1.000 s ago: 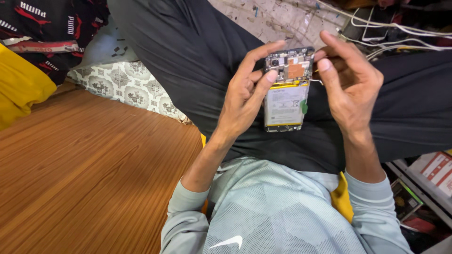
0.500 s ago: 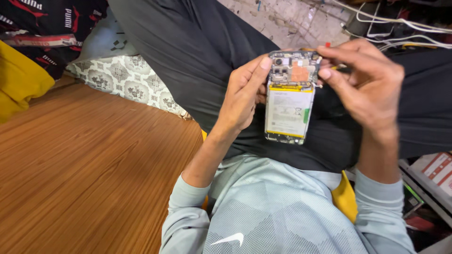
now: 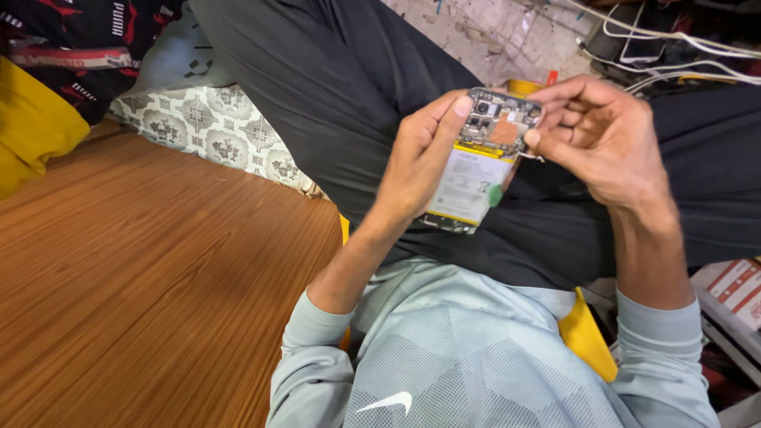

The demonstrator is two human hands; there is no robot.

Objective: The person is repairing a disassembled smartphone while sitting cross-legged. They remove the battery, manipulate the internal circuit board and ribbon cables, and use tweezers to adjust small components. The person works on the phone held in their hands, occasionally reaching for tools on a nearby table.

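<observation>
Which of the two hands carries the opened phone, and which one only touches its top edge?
The left hand carries the opened phone, gripping its side. The right hand only pinches at the top right corner.

We have one view only — a head-worn camera looking steeply down from close range over the chest and lap, facing forward, wooden floor (image 3: pixel 151 269) at left — no second view shares the scene.

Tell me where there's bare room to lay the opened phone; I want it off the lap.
The wooden floor is bare, bordered by the patterned cushion and the left hand's sleeve. The right side is crowded: white cables above the right hand, boxes below.
</observation>
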